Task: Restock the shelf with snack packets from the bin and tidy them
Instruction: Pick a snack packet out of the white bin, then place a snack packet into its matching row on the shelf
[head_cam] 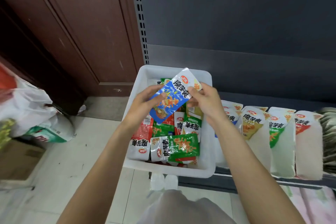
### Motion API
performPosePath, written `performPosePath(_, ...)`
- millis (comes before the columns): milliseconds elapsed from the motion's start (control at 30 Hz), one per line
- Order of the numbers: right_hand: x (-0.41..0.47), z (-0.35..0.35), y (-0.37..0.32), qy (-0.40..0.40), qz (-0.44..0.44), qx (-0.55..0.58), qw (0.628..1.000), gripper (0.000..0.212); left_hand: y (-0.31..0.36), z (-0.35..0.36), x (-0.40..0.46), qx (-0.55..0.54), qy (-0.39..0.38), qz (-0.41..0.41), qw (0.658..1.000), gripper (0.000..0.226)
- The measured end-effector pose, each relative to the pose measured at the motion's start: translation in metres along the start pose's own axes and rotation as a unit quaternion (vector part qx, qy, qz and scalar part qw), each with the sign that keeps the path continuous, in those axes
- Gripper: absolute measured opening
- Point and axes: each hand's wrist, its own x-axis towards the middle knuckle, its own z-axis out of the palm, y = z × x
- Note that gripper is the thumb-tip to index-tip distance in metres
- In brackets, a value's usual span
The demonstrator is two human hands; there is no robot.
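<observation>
Small shop, slotted metal shelving upright (pixel 141 16), rows of snack packets (pixel 276 132) on shelf (pixel 254 181)

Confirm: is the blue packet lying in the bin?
No, both the left hand and right hand hold the blue packet above the bin.

The gray shelf (pixel 258 85) holds a white bin (pixel 181 168) at its left end and rows of snack packets (pixel 280 132) just beside it (yellow, green and red ones), while the pale tiled floor (pixel 72 160) carries bulging plastic bags (pixel 31 107) and a cardboard box (pixel 16 162).
</observation>
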Motion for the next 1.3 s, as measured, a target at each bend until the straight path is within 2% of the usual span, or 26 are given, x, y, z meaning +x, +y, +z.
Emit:
performPosePath(167, -0.024, -0.025, -0.002, -0.004, 0.029, 0.055, 0.998, 0.014, -0.005, 0.015, -0.007, 0.04, -0.052, -0.012, 0.998, 0.016)
performPosePath(267, -0.045, -0.053, -0.001, -0.001, -0.011, 0.028, 1.0, 0.015, -0.002, 0.036, -0.015, 0.032, -0.088, -0.003, 0.996, 0.019)
performPosePath(400, -0.075, -0.1, 0.009, 0.072, -0.066, 0.0, 0.995, 0.019, -0.001, 0.087, -0.031, -0.001, -0.172, -0.022, 0.985, 0.02)
performPosePath(467, -0.091, -0.122, 0.017, 0.124, -0.074, -0.024, 0.989, 0.02, -0.009, 0.115, -0.035, -0.004, -0.189, -0.032, 0.981, 0.02)
performPosePath(500, -0.097, -0.131, 0.02, 0.148, -0.074, -0.037, 0.986, 0.021, -0.014, 0.127, -0.035, 0.02, -0.188, -0.017, 0.982, 0.019)
performPosePath(567, -0.106, -0.149, 0.027, 0.182, -0.083, -0.084, 0.976, 0.026, -0.03, 0.145, -0.034, 0.148, -0.162, 0.06, 0.974, 0.017)
performPosePath(633, -0.109, -0.16, 0.033, 0.192, -0.101, -0.164, 0.962, 0.029, -0.046, 0.152, -0.031, 0.318, -0.094, 0.192, 0.924, 0.018)
performPosePath(700, -0.106, -0.162, 0.039, 0.186, -0.119, -0.239, 0.946, 0.024, -0.058, 0.152, -0.028, 0.417, -0.051, 0.293, 0.859, 0.018)
performPosePath(733, -0.104, -0.159, 0.042, 0.182, -0.13, -0.274, 0.935, 0.022, -0.063, 0.151, -0.027, 0.443, -0.036, 0.317, 0.838, 0.018)
performPosePath(800, -0.096, -0.148, 0.047, 0.172, -0.156, -0.349, 0.908, 0.022, -0.074, 0.147, -0.022, 0.473, -0.02, 0.328, 0.818, 0.022)
performPosePath(967, -0.076, -0.123, 0.064, 0.124, -0.175, -0.527, 0.823, 0.015, -0.083, 0.136, -0.021, 0.474, -0.01, 0.285, 0.833, 0.04)
performPosePath(1033, -0.069, -0.121, 0.07, 0.14, -0.179, -0.576, 0.786, 0.013, -0.083, 0.134, -0.022, 0.467, -0.017, 0.268, 0.842, 0.039)
performPosePath(1067, -0.066, -0.121, 0.073, 0.16, -0.188, -0.572, 0.782, 0.013, -0.083, 0.132, -0.022, 0.459, -0.017, 0.259, 0.85, 0.038)
performPosePath(1200, -0.068, -0.124, 0.072, 0.232, -0.22, -0.437, 0.841, 0.019, -0.078, 0.121, -0.027, 0.424, 0.032, 0.241, 0.873, 0.032)
performPosePath(1300, -0.077, -0.114, 0.064, 0.231, -0.258, -0.384, 0.856, 0.023, -0.075, 0.1, -0.032, 0.403, 0.07, 0.239, 0.881, 0.027)
